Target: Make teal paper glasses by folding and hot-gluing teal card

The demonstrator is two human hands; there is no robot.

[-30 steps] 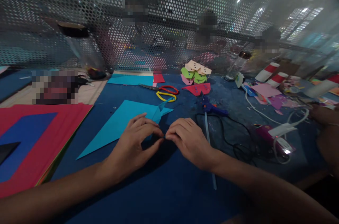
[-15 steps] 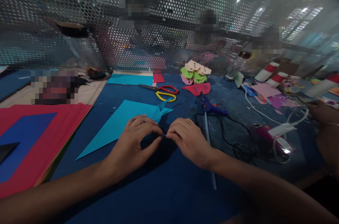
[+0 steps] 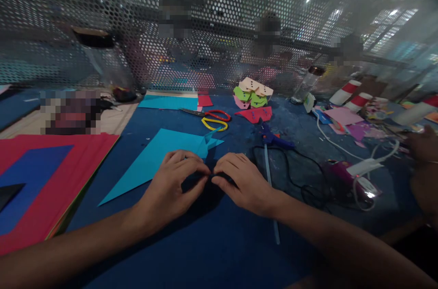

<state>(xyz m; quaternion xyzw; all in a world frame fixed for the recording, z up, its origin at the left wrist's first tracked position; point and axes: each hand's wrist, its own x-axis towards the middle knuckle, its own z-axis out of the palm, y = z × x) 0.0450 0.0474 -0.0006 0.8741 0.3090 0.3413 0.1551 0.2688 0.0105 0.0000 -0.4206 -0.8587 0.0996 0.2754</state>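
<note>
My left hand [image 3: 176,179] is closed, thumb and fingertips pinched on a small blue piece, probably paper, mostly hidden now. Facing it, my right hand [image 3: 244,182] has its thumb lowered away from the bent fingers, leaving a dark gap. Its fingertips are close to the left ones, and I cannot tell whether they touch the piece. Just behind the left hand lies a large folded sheet of light-blue paper [image 3: 147,159], its narrow folded end [image 3: 210,141] sticking up on the right. Scissors [image 3: 215,120] with red and yellow handles lie beyond.
A blue glue gun [image 3: 277,138] with a long glue stick [image 3: 268,172] and black cord lies right of my hands. Red paper sheets [image 3: 92,161] are stacked left. Folded paper pieces [image 3: 253,90] stand by the mesh [image 3: 212,61]. Another person's hand [image 3: 422,143] is at far right.
My right thumb has dropped away from its fingers, opening the pinch. The small blue piece between the hands shows less. The other person's hand at far right has shifted slightly.
</note>
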